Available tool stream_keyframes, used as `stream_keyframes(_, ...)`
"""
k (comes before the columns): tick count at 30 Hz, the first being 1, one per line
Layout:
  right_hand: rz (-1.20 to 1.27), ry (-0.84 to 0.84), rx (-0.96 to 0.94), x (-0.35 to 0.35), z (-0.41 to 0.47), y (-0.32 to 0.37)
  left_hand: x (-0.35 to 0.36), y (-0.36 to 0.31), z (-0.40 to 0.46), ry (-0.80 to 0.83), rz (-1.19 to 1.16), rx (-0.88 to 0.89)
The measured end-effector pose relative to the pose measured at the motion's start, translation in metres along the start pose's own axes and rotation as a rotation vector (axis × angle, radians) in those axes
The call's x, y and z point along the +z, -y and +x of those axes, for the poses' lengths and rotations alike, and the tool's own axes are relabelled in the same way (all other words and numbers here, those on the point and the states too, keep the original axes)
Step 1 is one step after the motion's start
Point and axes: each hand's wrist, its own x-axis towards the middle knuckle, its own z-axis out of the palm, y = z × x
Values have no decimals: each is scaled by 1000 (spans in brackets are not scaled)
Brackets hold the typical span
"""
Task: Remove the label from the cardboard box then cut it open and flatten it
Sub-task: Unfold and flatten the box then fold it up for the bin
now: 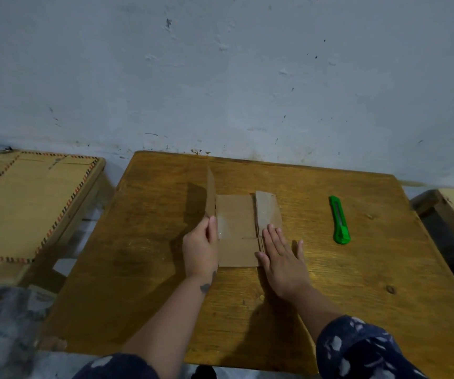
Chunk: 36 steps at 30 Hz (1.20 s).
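From my feed the cardboard box lies cut open and mostly flat near the middle of the wooden table. Its centre panel is down on the wood, with a strip of clear tape along its left edge. The left flap stands up on edge, and my left hand holds it at its near end — thumb on the inner face; the fingers are behind the flap, so I cannot tell how they lie. My right hand is spread flat, palm down, fingers straight, pressing the box's right edge and the near end of the grey right flap against the table. The green utility knife lies on the table well to the right of the box, untouched. A second low table with a patterned border sits off to the left — a pale wall behind both
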Motion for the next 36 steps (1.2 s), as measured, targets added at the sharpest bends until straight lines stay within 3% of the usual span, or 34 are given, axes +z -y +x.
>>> stream_keyframes(9,-12,-9,-12,3,1,-3,29,-25,1,347,694,299)
stream_keyframes(14,5,-30,-32,4,2,-5,46,-30,5,546,916,314)
stream_keyframes(19,60,-34,-42,2,0,-4,46,-18,1,613,936,325)
stream_keyframes(26,365,-63,36,-15,20,-4,40,-7,-10,574,812,318)
stream_keyframes(30,326,51,-4,-31,51,3,37,-7,-10,547,785,339)
stream_keyframes(36,273,29,-16,-34,83,6,35,-5,-11,554,730,324)
